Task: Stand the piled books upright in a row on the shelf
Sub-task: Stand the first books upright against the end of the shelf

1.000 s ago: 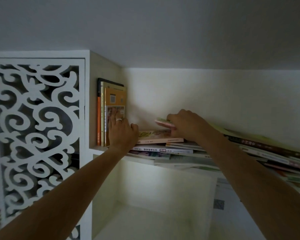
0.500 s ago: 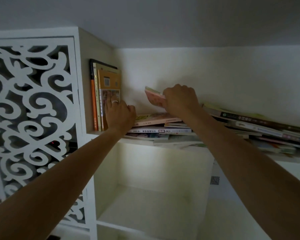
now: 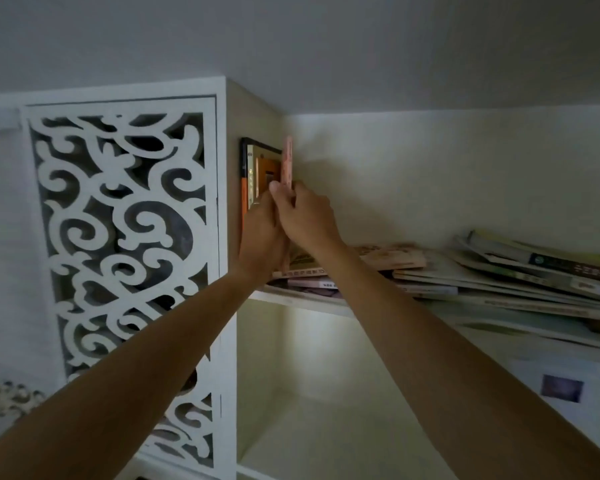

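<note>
The right hand's (image 3: 303, 216) grip was closed on a thin pink book (image 3: 287, 161), pinching its lower part between thumb and fingers; the book stood nearly upright, long axis vertical, its edge turned toward the camera. It sat just to the right of the upright books (image 3: 257, 178) already standing against the left wall of the shelf (image 3: 302, 301), touching or almost touching the outermost one; which, I could not tell. The left hand (image 3: 262, 233) lay against those standing books, pressed close beside the right hand; whether its grip clasped anything or merely braced the row could not be made out. The pile of flat books (image 3: 482, 275) lay to the right, well below the raised book; the right hand was the nearer to it. By my judgement, the coming move turned on sliding the pink book leftward flush to the row, then lowering it onto the shelf.
</note>
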### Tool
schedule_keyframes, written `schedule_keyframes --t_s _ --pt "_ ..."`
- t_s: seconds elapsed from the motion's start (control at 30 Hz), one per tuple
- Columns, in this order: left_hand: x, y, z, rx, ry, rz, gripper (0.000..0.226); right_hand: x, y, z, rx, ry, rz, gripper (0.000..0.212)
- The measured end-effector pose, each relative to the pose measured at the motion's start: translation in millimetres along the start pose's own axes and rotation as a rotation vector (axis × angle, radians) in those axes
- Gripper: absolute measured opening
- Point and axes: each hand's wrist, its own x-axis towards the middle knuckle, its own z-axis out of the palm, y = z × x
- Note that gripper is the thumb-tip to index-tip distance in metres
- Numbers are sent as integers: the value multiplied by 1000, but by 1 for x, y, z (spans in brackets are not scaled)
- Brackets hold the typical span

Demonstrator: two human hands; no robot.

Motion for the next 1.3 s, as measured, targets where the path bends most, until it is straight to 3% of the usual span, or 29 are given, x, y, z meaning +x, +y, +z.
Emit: schedule_keyframes --t_s 0.1,0.23,0.37,0.43,0.57,0.7,0.83,1.03,1.3 --pt "0 -7 -4 -16 15 -28 45 1 9 2 199 -277 101 65" --pt "-8 -14 1 -2 4 54 52 4 21 -11 252 -324 129 53" --pt "-12 -21 9 15 -3 110 60 -2 22 -17 57 -324 81 55" --pt "-11 -28 12 177 37 189 64 -5 25 -22 -24 -352 87 57" --pt "-6 -38 16 475 85 432 66 -5 32 -51 -345 -619 58 41" --pt "0 -50 16 597 54 565 42 -5 27 -88 -604 -782 111 63" --pt "-4 -50 13 673 71 464 31 -8 31 -108 -742 -782 177 67" --pt "-4 -52 15 774 88 452 29 -28 35 -91 -815 -703 37 74" --pt "-5 -52 14 603 129 474 33 -36 45 -101 -961 -598 30 66"
